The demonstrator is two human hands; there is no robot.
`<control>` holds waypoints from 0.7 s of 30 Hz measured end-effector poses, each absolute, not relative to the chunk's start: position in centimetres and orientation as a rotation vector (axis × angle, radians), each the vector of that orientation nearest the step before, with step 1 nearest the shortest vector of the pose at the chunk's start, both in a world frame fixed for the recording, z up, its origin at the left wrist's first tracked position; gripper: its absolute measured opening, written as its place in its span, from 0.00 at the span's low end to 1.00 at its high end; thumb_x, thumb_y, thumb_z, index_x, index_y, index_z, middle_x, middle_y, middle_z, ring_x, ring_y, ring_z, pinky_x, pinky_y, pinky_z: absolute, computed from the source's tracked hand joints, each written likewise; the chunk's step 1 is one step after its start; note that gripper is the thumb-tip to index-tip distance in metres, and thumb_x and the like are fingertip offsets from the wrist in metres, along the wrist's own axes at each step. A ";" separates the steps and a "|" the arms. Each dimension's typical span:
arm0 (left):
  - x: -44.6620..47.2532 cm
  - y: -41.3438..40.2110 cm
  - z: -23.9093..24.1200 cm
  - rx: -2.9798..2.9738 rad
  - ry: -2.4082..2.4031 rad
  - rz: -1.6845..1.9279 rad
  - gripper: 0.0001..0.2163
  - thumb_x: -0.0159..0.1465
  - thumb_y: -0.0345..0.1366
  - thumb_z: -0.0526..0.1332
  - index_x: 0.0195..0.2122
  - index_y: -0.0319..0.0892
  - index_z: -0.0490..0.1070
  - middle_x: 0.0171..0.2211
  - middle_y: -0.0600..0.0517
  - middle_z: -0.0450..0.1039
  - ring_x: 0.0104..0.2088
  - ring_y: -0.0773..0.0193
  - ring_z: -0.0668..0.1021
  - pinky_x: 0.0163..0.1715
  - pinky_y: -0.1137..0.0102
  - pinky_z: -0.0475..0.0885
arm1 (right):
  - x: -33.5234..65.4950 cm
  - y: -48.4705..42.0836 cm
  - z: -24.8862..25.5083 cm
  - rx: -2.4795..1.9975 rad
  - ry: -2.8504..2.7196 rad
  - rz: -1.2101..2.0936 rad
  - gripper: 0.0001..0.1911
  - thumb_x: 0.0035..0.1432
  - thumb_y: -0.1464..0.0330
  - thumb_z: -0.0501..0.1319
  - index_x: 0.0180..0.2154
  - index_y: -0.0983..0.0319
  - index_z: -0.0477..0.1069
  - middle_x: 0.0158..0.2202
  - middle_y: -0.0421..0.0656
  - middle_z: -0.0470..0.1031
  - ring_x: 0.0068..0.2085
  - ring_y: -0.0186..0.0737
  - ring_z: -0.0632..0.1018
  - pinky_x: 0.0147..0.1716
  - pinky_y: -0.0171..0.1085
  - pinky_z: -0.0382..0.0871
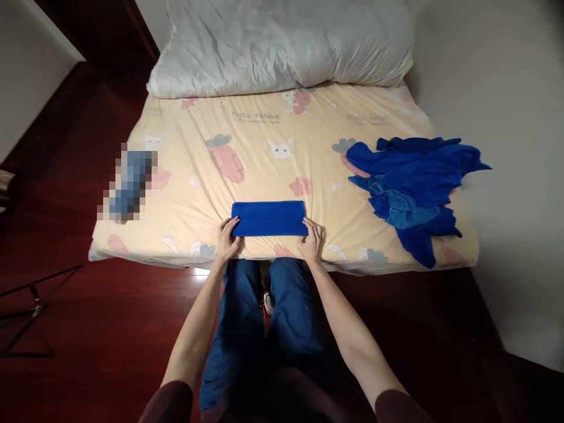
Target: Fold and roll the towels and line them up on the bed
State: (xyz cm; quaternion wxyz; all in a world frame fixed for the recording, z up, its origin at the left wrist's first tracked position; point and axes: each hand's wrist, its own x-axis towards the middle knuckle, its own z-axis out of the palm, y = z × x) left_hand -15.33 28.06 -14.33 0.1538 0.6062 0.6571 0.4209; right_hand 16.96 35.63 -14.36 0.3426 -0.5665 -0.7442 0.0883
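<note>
A blue cloth (268,218), folded into a flat, wide rectangle, lies near the front edge of the bed. At its left end, my left hand (228,239) grips the near corner, fingers on the side edge and thumb along the front. My right hand (312,239) pinches the opposite end in much the same way. To the right is a loose, crumpled heap of blue cloths (409,182), one of them a lighter shade.
The bed's sheet (255,158) is pale yellow with carrots and rabbits. A grey quilt (282,47) is bunched at the back. A pixelated bluish item (132,185) sits at the left. A wall (506,194) borders the right side; thin black stand legs (35,305) are on the floor.
</note>
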 end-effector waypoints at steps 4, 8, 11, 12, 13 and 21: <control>-15.4 27.9 -14.4 1.716 1.862 1.258 0.21 0.67 0.36 0.59 0.62 0.45 0.72 0.63 0.44 0.73 0.66 0.49 0.68 0.68 0.46 0.63 | 17.0 35.8 -15.0 -1.454 -1.881 0.247 0.32 0.56 0.79 0.52 0.61 0.62 0.73 0.59 0.50 0.78 0.61 0.48 0.75 0.62 0.50 0.64; -15.2 27.9 -14.4 1.660 1.875 1.281 0.21 0.67 0.34 0.59 0.61 0.45 0.73 0.62 0.43 0.74 0.65 0.49 0.69 0.69 0.47 0.64 | 17.1 35.9 -15.8 -1.486 -1.848 0.276 0.29 0.62 0.77 0.52 0.61 0.60 0.72 0.59 0.51 0.78 0.61 0.49 0.75 0.61 0.51 0.64; -15.1 27.9 -14.3 1.614 1.861 1.311 0.20 0.67 0.34 0.59 0.60 0.44 0.74 0.61 0.42 0.74 0.65 0.49 0.70 0.69 0.47 0.64 | 17.1 35.9 -16.3 -1.524 -1.806 0.278 0.24 0.65 0.74 0.52 0.60 0.60 0.72 0.57 0.51 0.79 0.58 0.51 0.76 0.58 0.52 0.65; -15.1 27.9 -14.3 1.592 1.861 1.327 0.20 0.67 0.34 0.59 0.60 0.44 0.74 0.60 0.42 0.74 0.65 0.49 0.70 0.69 0.48 0.64 | 17.1 35.9 -16.4 -1.535 -1.799 0.279 0.23 0.66 0.72 0.52 0.60 0.60 0.72 0.57 0.51 0.79 0.58 0.51 0.76 0.58 0.52 0.66; -15.1 27.9 -14.2 1.565 1.868 1.343 0.19 0.67 0.34 0.59 0.60 0.44 0.74 0.60 0.41 0.73 0.64 0.50 0.70 0.68 0.48 0.65 | 17.1 35.9 -16.5 -1.545 -1.796 0.279 0.22 0.67 0.71 0.52 0.59 0.60 0.72 0.56 0.51 0.79 0.57 0.52 0.76 0.57 0.52 0.66; -15.0 27.8 -14.6 1.382 1.919 1.380 0.18 0.73 0.49 0.58 0.57 0.45 0.74 0.55 0.41 0.73 0.59 0.51 0.75 0.61 0.54 0.71 | 17.1 35.8 -17.0 -1.649 -1.749 0.237 0.20 0.72 0.62 0.51 0.58 0.62 0.71 0.51 0.55 0.80 0.52 0.55 0.77 0.57 0.56 0.65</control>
